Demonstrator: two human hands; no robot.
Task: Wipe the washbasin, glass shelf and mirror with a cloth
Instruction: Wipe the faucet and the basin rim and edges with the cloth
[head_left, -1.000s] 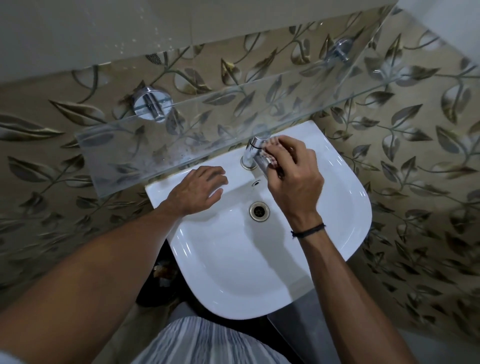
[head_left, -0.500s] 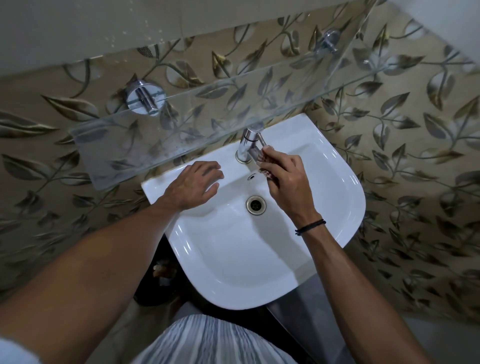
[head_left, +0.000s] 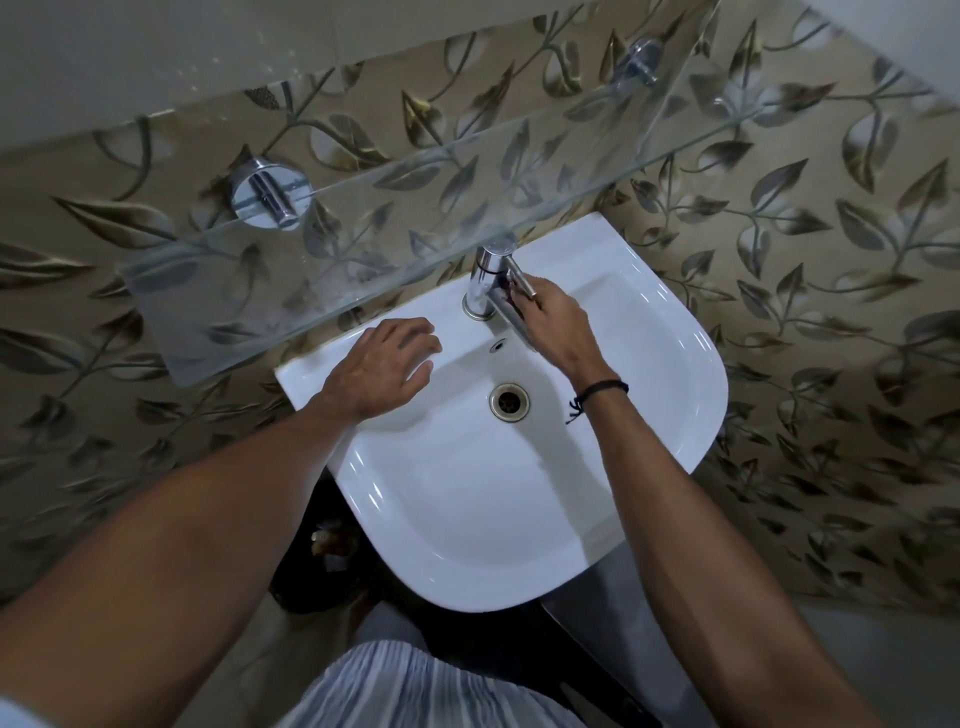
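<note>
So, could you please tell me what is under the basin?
A dark object shows past the basin's lower left edge, too dim to identify. The basin covers whatever lies straight beneath it.

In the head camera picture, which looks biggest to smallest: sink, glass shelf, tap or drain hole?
1. Sink and glass shelf look alike in size; the shelf is nearer the camera, so unsure.
2. Tap.
3. Drain hole.

Bathroom: washbasin (head_left: 519, 493), tap (head_left: 485, 283) (leaf-patterned tiles (head_left: 810, 218)).
</note>
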